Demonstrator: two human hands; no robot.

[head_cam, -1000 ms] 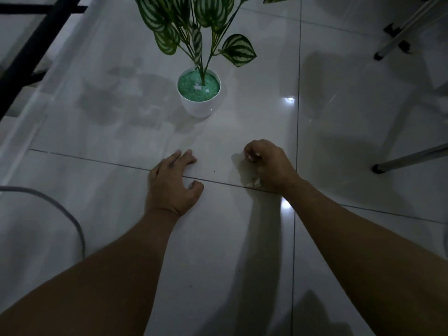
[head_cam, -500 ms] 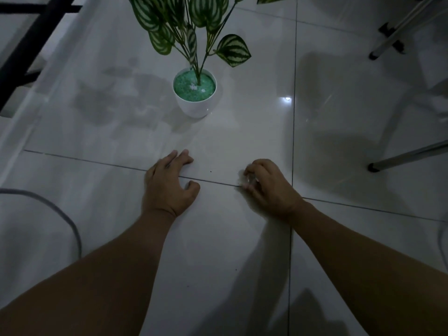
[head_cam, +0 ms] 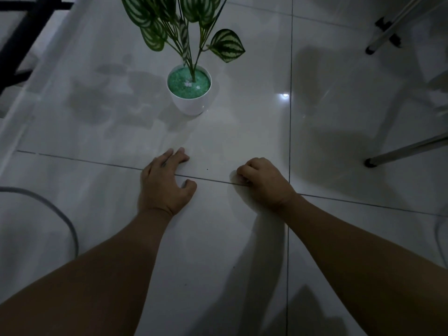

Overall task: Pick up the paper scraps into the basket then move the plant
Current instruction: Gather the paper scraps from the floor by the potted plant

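Observation:
The plant point(head_cam: 186, 27) has striped green leaves and stands in a white pot point(head_cam: 190, 103) filled with green gravel, on the glossy tiled floor. My left hand point(head_cam: 164, 183) rests flat on the floor in front of the pot, fingers apart and holding nothing. To its right, my right hand point(head_cam: 263, 183) is curled down on a grout line. Its fingertips are pinched together over a small pale paper scrap point(head_cam: 243, 182) that is mostly hidden under them. No basket is in view.
Metal stand legs point(head_cam: 407, 149) reach in from the right, with another leg point(head_cam: 388, 30) at the top right. A grey cable point(head_cam: 60, 214) curves along the left. A dark frame point(head_cam: 21, 37) stands at the top left. A pale curved edge point(head_cam: 440, 234) shows at the right border.
My right hand pulled back toward me from a spot nearer the pot and closed its fingers over a scrap on the grout line. My left hand stayed put.

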